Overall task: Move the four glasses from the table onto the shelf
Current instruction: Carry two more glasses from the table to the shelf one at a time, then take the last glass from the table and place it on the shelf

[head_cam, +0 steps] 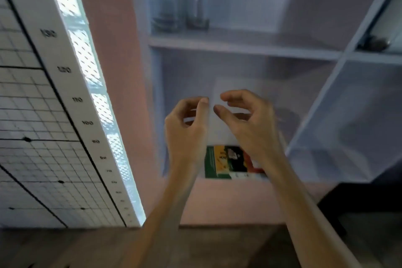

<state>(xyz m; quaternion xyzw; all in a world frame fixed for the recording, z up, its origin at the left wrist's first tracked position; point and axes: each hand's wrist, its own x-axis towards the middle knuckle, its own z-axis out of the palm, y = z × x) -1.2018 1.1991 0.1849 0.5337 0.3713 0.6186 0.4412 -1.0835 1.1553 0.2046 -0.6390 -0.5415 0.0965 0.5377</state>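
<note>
Two clear tall glasses stand side by side at the left of the upper shelf board point(250, 47): the left glass point(166, 4) and the right glass point(196, 3). Both of my hands are raised in front of the lower compartment, well below the glasses. My left hand point(187, 128) has its fingers curled apart and holds nothing. My right hand point(245, 119) is likewise curled open and empty. The two hands almost touch at the fingertips. No other glasses are in view; the picture is blurred.
A white shelf unit point(339, 59) hangs on a pink wall. A colourful box point(226, 162) lies in the lower compartment behind my hands. A dark object point(374, 43) sits in the right compartment. A gridded measuring board point(54, 115) stands at left. The wooden table edge point(87, 246) runs below.
</note>
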